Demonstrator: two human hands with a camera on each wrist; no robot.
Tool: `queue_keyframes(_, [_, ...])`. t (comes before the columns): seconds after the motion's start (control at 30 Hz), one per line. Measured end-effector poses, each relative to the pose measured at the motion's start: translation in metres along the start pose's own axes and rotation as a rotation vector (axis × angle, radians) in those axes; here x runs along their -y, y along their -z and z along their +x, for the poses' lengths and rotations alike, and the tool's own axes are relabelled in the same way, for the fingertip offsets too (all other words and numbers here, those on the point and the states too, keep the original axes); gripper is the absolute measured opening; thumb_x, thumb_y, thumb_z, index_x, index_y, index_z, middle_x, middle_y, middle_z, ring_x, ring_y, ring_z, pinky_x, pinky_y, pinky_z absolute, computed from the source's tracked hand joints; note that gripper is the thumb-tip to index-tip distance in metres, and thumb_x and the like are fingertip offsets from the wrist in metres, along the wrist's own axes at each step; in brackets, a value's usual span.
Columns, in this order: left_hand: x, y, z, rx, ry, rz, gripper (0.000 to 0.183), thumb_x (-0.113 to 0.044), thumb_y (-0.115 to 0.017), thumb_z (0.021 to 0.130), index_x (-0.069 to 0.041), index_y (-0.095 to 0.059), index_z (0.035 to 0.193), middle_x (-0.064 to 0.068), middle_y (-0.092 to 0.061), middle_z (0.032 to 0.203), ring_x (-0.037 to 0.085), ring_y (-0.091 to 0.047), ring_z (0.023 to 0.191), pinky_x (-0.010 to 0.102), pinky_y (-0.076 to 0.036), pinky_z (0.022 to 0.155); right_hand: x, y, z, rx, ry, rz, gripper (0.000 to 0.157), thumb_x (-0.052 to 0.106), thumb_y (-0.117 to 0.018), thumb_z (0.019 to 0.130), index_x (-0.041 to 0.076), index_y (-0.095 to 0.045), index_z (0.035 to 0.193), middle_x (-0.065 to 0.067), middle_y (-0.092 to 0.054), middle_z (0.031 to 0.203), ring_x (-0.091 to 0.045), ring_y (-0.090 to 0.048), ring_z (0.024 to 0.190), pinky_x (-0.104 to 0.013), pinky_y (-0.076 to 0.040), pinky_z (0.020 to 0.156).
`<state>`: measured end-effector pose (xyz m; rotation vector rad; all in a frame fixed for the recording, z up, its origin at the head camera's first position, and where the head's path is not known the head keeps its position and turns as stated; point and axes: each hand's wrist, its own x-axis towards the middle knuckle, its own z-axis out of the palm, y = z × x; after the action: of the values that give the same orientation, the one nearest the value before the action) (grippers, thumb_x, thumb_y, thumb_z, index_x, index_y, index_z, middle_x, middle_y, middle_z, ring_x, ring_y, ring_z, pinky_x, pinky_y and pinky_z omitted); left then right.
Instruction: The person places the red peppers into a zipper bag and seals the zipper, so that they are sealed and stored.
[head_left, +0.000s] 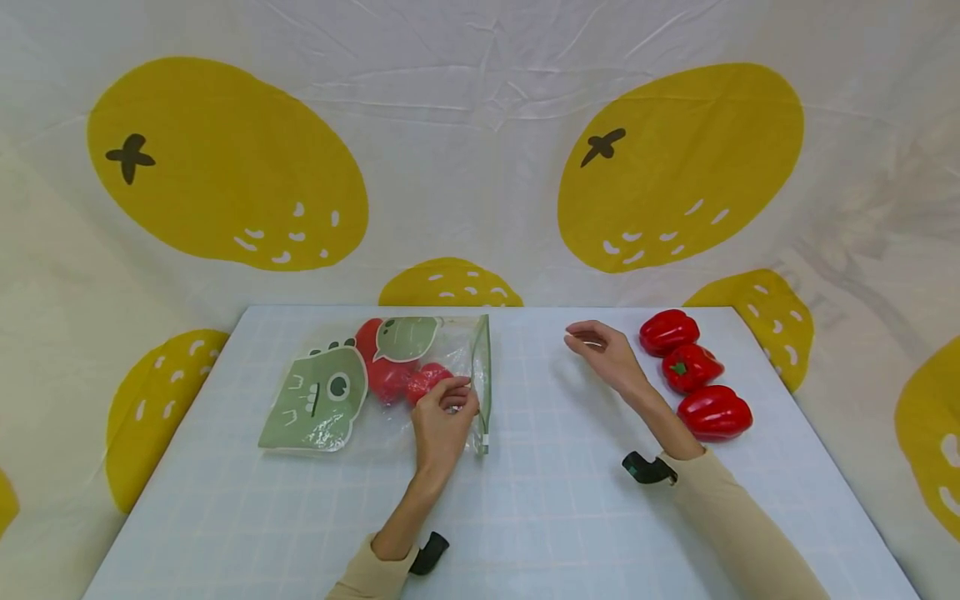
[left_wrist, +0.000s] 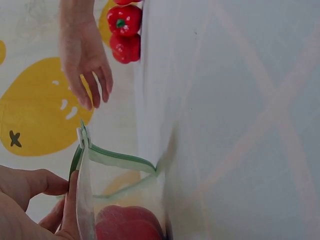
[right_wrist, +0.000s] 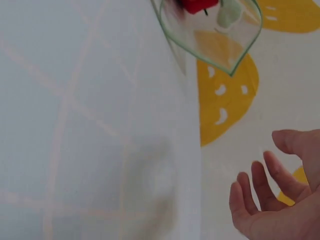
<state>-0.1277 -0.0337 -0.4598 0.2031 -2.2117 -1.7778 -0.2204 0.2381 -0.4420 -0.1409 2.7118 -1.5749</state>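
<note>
A clear zip bag (head_left: 382, 429) with green dinosaur prints lies on the left part of the table, its green-edged mouth parted toward the right. Inside it are red bell peppers (left_wrist: 131, 224), partly hidden by the prints. My left hand (head_left: 445, 421) pinches the bag's upper edge near the mouth between thumb and fingers. Over the table, right of the bag, my right hand (head_left: 609, 360) hovers with loosely bent fingers and nothing in them. Three red bell peppers (head_left: 692, 367) stand in a column just right of that hand.
The table (head_left: 540, 517) has a pale checked cover. Behind it hangs a white cloth (head_left: 465, 183) printed with large yellow fruit shapes. A dark wrist camera (head_left: 648, 468) sits at the right sleeve, and another dark camera (head_left: 430, 553) at the left one.
</note>
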Motion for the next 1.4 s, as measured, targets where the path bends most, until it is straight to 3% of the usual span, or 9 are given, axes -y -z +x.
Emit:
queue_keyframes(0.5, [-0.002,0.0,-0.001,-0.003,-0.001,-0.005,0.018,-0.004,-0.077,0.089,-0.002,-0.077,0.107,0.01,-0.075,0.092,0.022,-0.072,0.079,0.02,-0.059,0.072,-0.01,0.046,-0.026,-0.133,-0.061,-0.083,0.052,0.043,-0.066,0.099,0.01,-0.059,0.138,-0.013,-0.059,0.141,-0.031,-0.053,0.131,-0.048,-0.048,0.108])
queue_keyframes(0.57, [-0.002,0.0,-0.001,0.0,0.001,-0.001,0.019,-0.004,-0.077,0.089,-0.002,-0.077,0.108,0.01,-0.075,0.092,0.022,-0.073,0.079,0.022,-0.06,0.074,-0.012,0.052,-0.032,-0.148,-0.06,-0.11,0.052,0.044,-0.066,0.099,0.011,-0.059,0.139,-0.011,-0.059,0.141,-0.03,-0.053,0.13,-0.044,-0.049,0.107])
queue_keyframes(0.73, [-0.002,0.0,0.0,0.0,-0.005,0.0,0.018,-0.004,-0.077,0.089,-0.002,-0.077,0.107,0.01,-0.075,0.091,0.022,-0.072,0.078,0.022,-0.06,0.072,-0.017,0.066,-0.045,-0.195,-0.043,-0.156,0.051,0.041,-0.066,0.1,0.01,-0.059,0.139,-0.014,-0.06,0.138,-0.032,-0.054,0.126,-0.021,-0.051,0.095])
queue_keyframes(0.8, [-0.002,0.0,0.0,-0.002,-0.009,-0.006,0.017,-0.004,-0.076,0.089,-0.002,-0.077,0.106,0.01,-0.075,0.091,0.022,-0.072,0.077,0.02,-0.059,0.071,-0.019,0.071,-0.051,-0.212,-0.042,-0.172,0.052,0.042,-0.066,0.099,0.009,-0.059,0.14,-0.015,-0.059,0.139,-0.033,-0.053,0.127,-0.025,-0.052,0.095])
queue_keyframes(0.97, [-0.003,0.0,0.0,-0.003,-0.004,-0.005,0.018,-0.005,-0.077,0.089,-0.002,-0.077,0.107,0.01,-0.075,0.092,0.023,-0.073,0.078,0.02,-0.059,0.072,-0.025,0.085,-0.064,-0.25,-0.062,-0.198,0.056,0.04,-0.066,0.099,0.008,-0.054,0.144,-0.019,-0.052,0.146,-0.04,-0.045,0.133,-0.062,-0.051,0.099])
queue_keyframes(1.03, [-0.003,0.0,0.0,-0.004,-0.001,-0.003,0.018,-0.005,-0.077,0.089,-0.002,-0.077,0.107,0.011,-0.075,0.092,0.023,-0.073,0.078,0.02,-0.059,0.072,-0.027,0.089,-0.069,-0.263,-0.078,-0.2,0.057,0.039,-0.066,0.099,0.007,-0.053,0.145,-0.022,-0.049,0.148,-0.043,-0.042,0.135,-0.068,-0.049,0.098])
queue_keyframes(1.23, [-0.003,-0.001,0.0,-0.008,-0.019,-0.019,0.016,-0.004,-0.076,0.088,0.0,-0.077,0.104,0.011,-0.074,0.088,0.023,-0.072,0.075,0.014,-0.055,0.067,-0.033,0.098,-0.083,-0.313,-0.101,-0.241,0.057,0.041,-0.064,0.1,0.007,-0.054,0.144,-0.023,-0.05,0.147,-0.043,-0.043,0.133,-0.071,-0.047,0.097])
queue_keyframes(1.4, [-0.001,-0.001,0.0,-0.013,-0.037,-0.053,0.014,0.0,-0.074,0.088,0.001,-0.077,0.101,0.011,-0.073,0.084,0.024,-0.071,0.071,0.014,-0.055,0.063,-0.041,0.103,-0.093,-0.357,-0.103,-0.299,0.055,0.038,-0.067,0.099,0.007,-0.055,0.143,-0.021,-0.05,0.146,-0.04,-0.045,0.131,-0.054,-0.054,0.094])
